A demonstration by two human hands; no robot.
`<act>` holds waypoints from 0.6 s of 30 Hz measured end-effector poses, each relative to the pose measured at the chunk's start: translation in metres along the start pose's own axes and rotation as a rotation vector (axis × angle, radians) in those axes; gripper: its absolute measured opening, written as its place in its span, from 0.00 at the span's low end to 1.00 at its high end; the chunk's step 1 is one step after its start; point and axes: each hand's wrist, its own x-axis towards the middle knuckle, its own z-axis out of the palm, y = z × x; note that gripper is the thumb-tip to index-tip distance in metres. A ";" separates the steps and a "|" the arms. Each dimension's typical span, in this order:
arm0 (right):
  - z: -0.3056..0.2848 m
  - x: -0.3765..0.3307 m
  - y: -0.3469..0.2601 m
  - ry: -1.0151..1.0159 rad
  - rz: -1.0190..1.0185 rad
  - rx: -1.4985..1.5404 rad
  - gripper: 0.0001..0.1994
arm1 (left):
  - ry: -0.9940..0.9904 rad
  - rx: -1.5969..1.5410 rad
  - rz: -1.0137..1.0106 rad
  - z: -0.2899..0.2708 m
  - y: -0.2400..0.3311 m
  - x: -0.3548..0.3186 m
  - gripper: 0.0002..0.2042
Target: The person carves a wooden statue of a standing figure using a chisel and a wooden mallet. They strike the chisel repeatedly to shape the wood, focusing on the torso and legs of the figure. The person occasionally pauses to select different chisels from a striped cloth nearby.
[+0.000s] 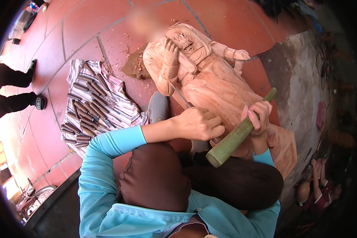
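A carved wooden statue of a robed figure lies on the floor before me, its head end away from me. My left hand is closed around the dark handle of a carving chisel. The thin chisel blade points away from me toward the statue's left-side sleeve; whether its tip touches the wood I cannot tell. My right hand grips a green club-shaped mallet over the statue's lower part. The mallet's thick end slants toward me, beside the chisel handle's butt.
Several dark-handled chisels lie on a striped cloth to the left. Wood shavings are scattered over the red tile floor. A person's legs stand at far left; another person is at lower right. A bicycle is at lower left.
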 end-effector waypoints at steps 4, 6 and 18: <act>0.001 -0.003 0.001 0.015 0.019 0.002 0.24 | -0.235 0.022 -0.293 -0.035 -0.001 -0.004 0.10; 0.001 -0.004 0.003 0.011 0.012 0.005 0.24 | -0.308 0.055 -0.484 -0.051 -0.008 -0.004 0.10; 0.004 -0.003 0.007 0.025 -0.020 0.016 0.20 | -0.545 0.155 -0.875 -0.063 -0.005 -0.061 0.16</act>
